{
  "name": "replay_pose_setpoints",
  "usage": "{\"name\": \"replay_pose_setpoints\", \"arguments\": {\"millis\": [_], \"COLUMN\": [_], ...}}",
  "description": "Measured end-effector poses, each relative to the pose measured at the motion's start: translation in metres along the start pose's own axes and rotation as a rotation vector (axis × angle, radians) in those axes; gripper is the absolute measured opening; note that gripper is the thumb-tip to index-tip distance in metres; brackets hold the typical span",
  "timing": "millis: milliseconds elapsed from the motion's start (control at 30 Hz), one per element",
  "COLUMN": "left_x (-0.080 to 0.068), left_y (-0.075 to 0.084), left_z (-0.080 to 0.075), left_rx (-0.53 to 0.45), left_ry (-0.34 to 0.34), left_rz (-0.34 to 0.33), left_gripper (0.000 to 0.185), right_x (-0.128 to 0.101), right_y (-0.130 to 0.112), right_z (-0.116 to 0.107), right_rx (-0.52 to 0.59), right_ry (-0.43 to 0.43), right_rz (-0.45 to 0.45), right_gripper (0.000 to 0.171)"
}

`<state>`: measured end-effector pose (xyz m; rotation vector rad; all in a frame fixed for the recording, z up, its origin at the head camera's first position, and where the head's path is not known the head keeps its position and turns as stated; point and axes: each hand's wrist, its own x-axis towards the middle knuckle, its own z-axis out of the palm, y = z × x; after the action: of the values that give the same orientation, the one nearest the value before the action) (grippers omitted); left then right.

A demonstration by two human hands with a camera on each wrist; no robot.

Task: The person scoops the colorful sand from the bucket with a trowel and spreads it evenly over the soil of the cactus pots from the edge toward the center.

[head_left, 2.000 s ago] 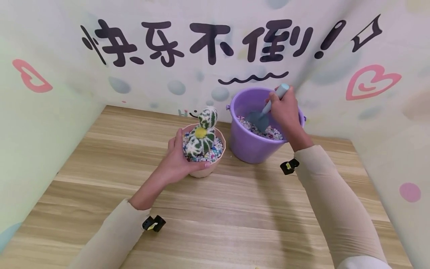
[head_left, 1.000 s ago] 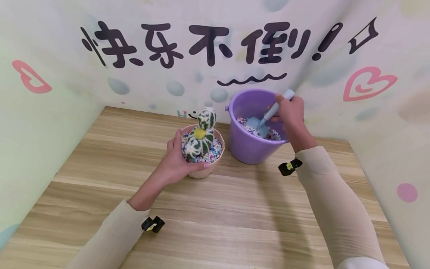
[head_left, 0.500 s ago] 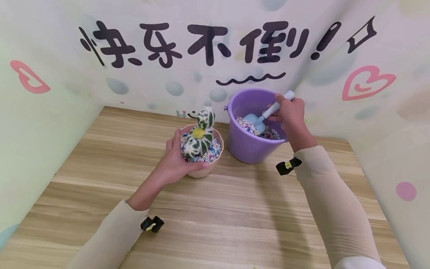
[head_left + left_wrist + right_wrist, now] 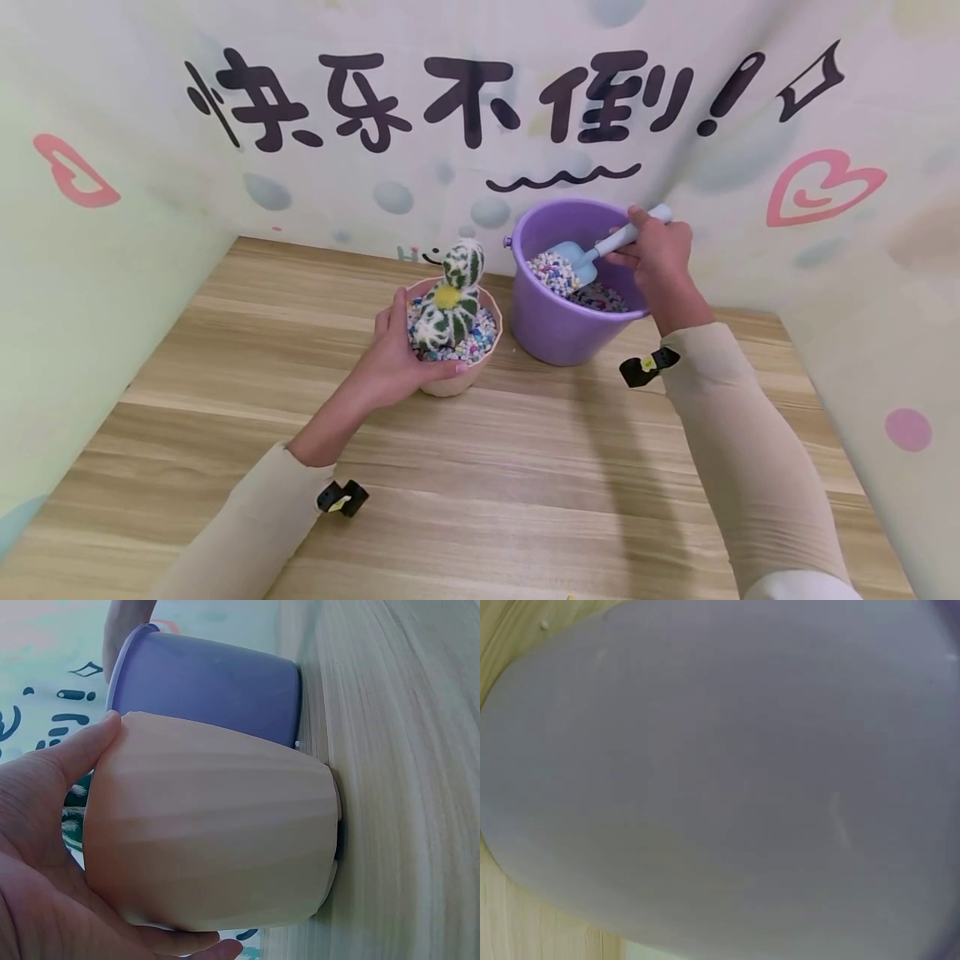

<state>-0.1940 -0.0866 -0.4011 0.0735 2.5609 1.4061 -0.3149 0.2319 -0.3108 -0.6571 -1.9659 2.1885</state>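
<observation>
My left hand point(image 4: 396, 354) grips a pale pink flowerpot point(image 4: 210, 825) from its left side, thumb in front and fingers behind the rim. In the pot sits a fuzzy green-and-white cactus point(image 4: 450, 312) with a yellow flower, set in coloured pebbles point(image 4: 480, 340). To its right stands a purple bucket point(image 4: 558, 329), whose wall fills the right wrist view. My right hand point(image 4: 660, 254) holds a light blue toy shovel point(image 4: 618, 240) by its handle over the bucket's right rim. Small pale and coloured pebbles point(image 4: 553, 273) are heaped on the shovel's blade, with more beneath it.
Both pot and bucket stand on a wood-grain table point(image 4: 480, 492) close to its back edge. A white printed cloth point(image 4: 360, 192) with large black characters hangs behind. One tiny loose pebble point(image 4: 544, 625) lies on the table by the bucket.
The shovel, first pushed into the pebbles, has tilted flatter and come up with a heap on its blade. My right hand has shifted slightly right and down. The left hand and pot stay put.
</observation>
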Motion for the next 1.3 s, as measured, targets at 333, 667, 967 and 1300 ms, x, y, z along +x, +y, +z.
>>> {"name": "replay_pose_setpoints", "arguments": {"millis": [333,667,967,1300], "left_x": [0.000,0.001,0.005,0.008], "left_y": [0.002,0.002,-0.001,-0.003], "left_z": [-0.001,-0.001,-0.003,-0.006], "left_rx": [-0.020,-0.024,-0.064,-0.104], "left_ry": [-0.004,-0.007,-0.009,-0.030], "left_rz": [0.009,0.006,0.050,0.102], "left_gripper": [0.133,0.134,0.126,0.113], "right_x": [0.004,0.004,-0.003,-0.016], "right_y": [-0.009,-0.013,-0.013,-0.007], "right_z": [-0.007,-0.011,-0.022,-0.034], "right_rx": [0.112,0.238,0.337,0.433], "right_ry": [0.022,0.050,0.050,0.031], "right_rz": [0.037,0.029,0.021,0.034], "right_gripper": [0.035,0.032,0.030,0.038]}}
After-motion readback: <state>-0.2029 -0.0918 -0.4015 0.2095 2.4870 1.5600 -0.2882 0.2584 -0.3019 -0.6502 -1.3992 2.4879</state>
